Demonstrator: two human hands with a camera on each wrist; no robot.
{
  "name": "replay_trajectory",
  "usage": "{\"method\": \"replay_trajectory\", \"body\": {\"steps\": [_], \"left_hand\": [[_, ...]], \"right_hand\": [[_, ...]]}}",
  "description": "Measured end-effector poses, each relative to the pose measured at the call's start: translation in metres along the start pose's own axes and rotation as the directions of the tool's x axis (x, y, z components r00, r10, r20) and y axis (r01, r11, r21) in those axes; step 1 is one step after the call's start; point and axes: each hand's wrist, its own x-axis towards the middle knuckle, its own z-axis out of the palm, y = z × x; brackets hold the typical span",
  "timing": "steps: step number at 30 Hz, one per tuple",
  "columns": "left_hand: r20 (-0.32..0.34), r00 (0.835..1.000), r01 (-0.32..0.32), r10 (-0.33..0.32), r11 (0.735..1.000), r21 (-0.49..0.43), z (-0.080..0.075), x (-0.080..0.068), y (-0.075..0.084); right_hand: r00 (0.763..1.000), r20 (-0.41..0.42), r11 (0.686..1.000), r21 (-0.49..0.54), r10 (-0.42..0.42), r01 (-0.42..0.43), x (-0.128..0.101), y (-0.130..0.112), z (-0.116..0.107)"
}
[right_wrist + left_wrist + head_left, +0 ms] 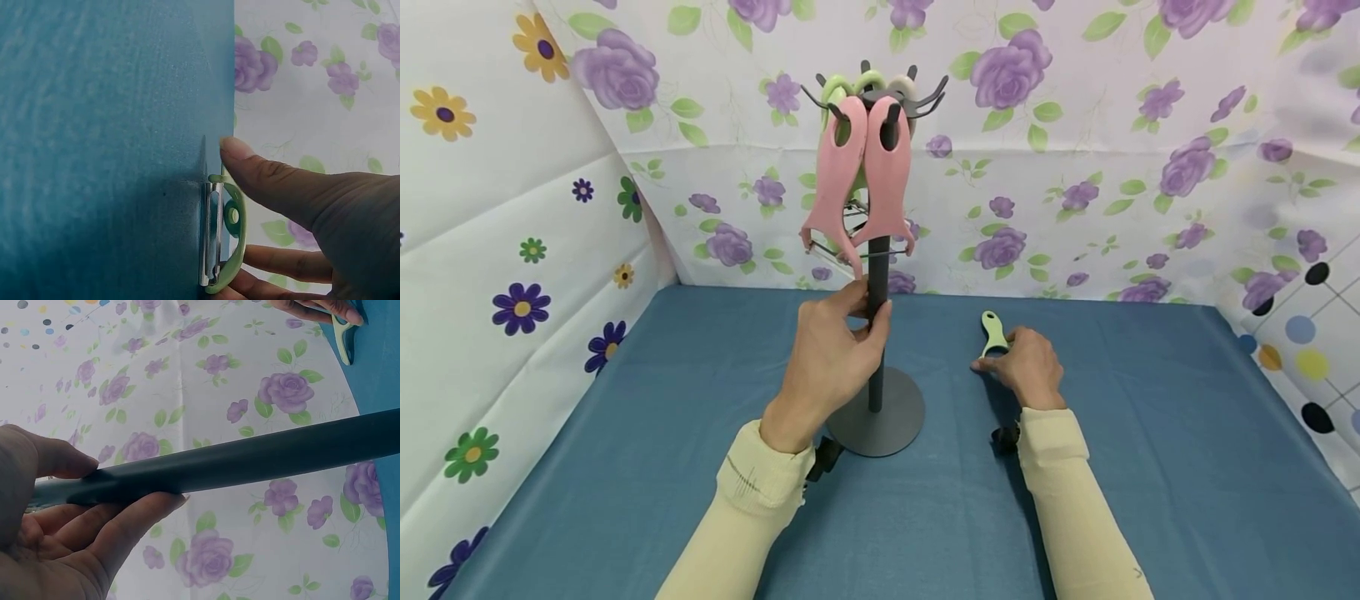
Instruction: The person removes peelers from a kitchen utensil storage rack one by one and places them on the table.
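Observation:
My left hand (pixel 831 354) grips the dark pole (pixel 877 333) of an upright hook stand, thumb on one side and fingers on the other. In the left wrist view the pole (pixel 250 456) runs between the thumb and fingers. Pink peelers (pixel 838 171) hang from the stand's hooks, with light green handles (pixel 837 86) behind them. At the right, a light green peeler (pixel 993 329) lies at the table, its holed handle pointing away. My right hand (pixel 1032 367) pinches its head, thumb and fingers at opposite ends of the metal blade (pixel 210 234).
The stand's round grey base (pixel 895 425) rests on a blue tablecloth (pixel 1150 433). A flower-printed sheet (pixel 1075 108) rises behind the table's back edge, and more patterned sheets flank both sides. Bare curved hooks (pixel 934 98) stick out at the stand's upper right.

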Motion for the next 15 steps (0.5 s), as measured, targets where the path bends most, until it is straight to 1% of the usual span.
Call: {"method": "replay_trajectory", "body": {"steps": [6, 15], "left_hand": [[0.009, 0.999, 0.032, -0.032, 0.999, -0.027, -0.0008, -0.0002, 0.0007], [0.023, 0.996, 0.091, -0.09, 0.995, -0.032, -0.001, 0.0007, 0.0021]], "right_hand": [[1.0, -0.012, 1.0, 0.029, -0.011, 0.011, -0.0016, 0.0001, -0.001], [1.0, -0.016, 0.997, 0.072, -0.002, 0.003, -0.0035, -0.0003, -0.0031]]}}
